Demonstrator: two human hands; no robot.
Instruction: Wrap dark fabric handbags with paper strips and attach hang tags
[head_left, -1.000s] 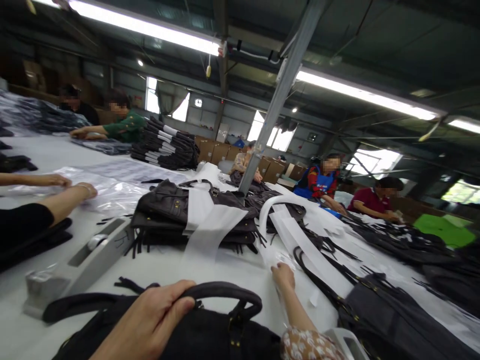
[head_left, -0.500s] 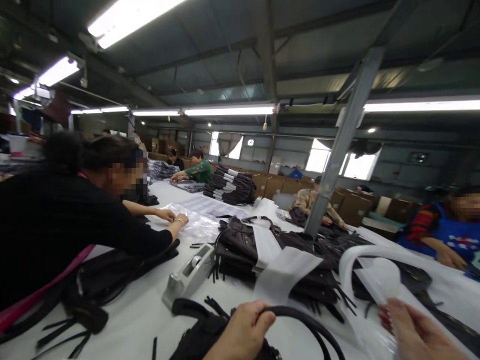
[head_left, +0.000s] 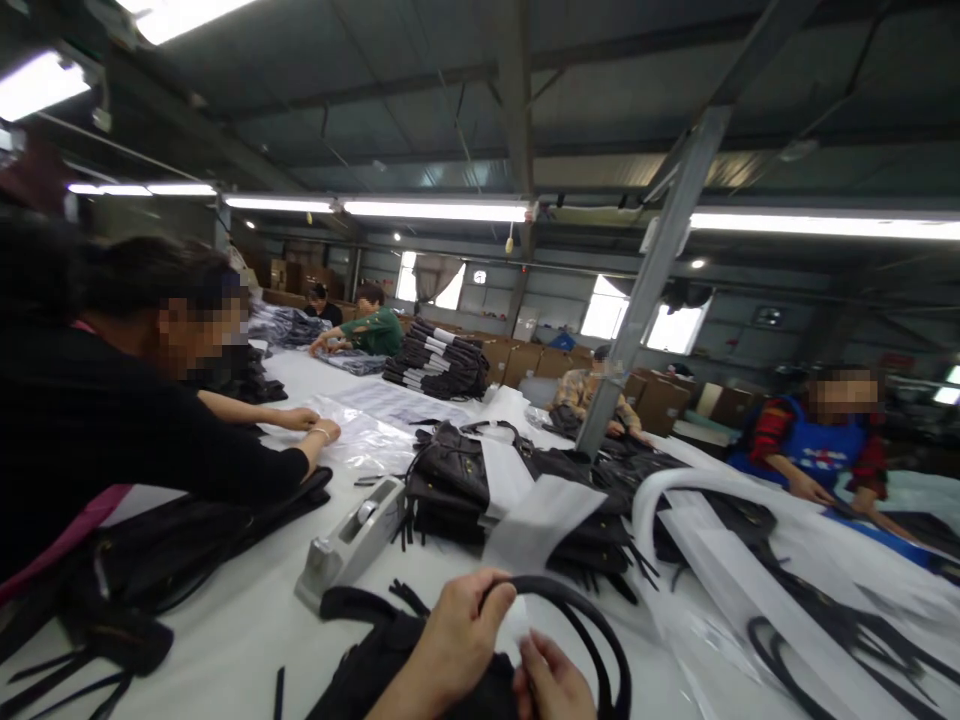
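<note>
In the head view, my left hand (head_left: pixel 459 640) is closed around the dark handle (head_left: pixel 616 650) of a black handbag (head_left: pixel 349 665) at the table's near edge. Just right of it, my right hand (head_left: pixel 556 682) pinches a small white sheet piece (head_left: pixel 514 622) against the inner side of that handle. The piece looks thin and soft; part of it is hidden behind my fingers. A grey tape dispenser (head_left: pixel 351 545) stands beyond the bag, to the left. Behind it lies a stack of dark handbags (head_left: pixel 450 468) with white foam strips (head_left: pixel 544 520) draped over them.
Close on my left, a person in black (head_left: pixel 150 420) leans over clear plastic bags (head_left: pixel 364 435). A slanted metal post (head_left: pixel 651 290) rises from the far table edge. Long white foam sheets (head_left: pixel 757 570) cover the right side. Across the table, a person in a blue apron (head_left: pixel 821 450) handles something.
My right hand has moved left from the foam sheets to the bag handle, bringing a white piece. My left hand keeps its hold on the handle. The view has swung to the right.
</note>
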